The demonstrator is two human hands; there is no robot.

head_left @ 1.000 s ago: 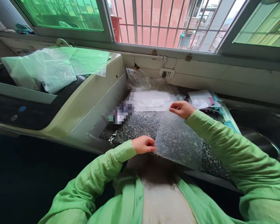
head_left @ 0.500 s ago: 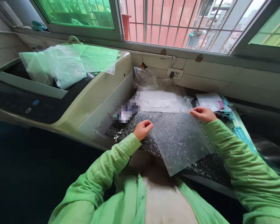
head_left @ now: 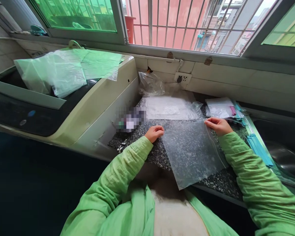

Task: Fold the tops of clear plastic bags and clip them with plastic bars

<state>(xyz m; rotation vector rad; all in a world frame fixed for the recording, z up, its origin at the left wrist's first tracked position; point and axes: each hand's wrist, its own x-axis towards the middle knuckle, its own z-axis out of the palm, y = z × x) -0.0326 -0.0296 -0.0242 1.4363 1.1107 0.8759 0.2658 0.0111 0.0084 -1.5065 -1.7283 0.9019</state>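
So I've got this clear plastic bag (head_left: 191,152) lying flat on the speckled granite worktop (head_left: 147,131), with its bottom corner hanging a bit over the near edge toward my lap. My right hand (head_left: 218,125) is pinching the bag's top right corner, fingers pressed together on the plastic. My left hand (head_left: 154,132) is curled up at the bag's top left corner, right against the edge of it, but honestly I can't tell if the fingers are actually gripping the plastic or just resting beside it. Both sleeves are the same light green.

Rest of the worktop is kinda cluttered. Toward the back edge there's a flat stack of more clear bags (head_left: 170,107), and behind that, up in the back corner by the wall socket (head_left: 182,78), a crumpled bit of clear plastic (head_left: 149,83). Near the right back part of the worktop, just past my right hand, sits a small pile of packets (head_left: 221,108) with a bit of pink and teal showing. Some teal strips (head_left: 258,147) run along the right edge.

Off the left edge of the worktop there's a big cream-coloured machine (head_left: 88,108), and on top of it a heap of greenish plastic bags (head_left: 66,70). The barred window (head_left: 182,23) is straight ahead above the back wall.
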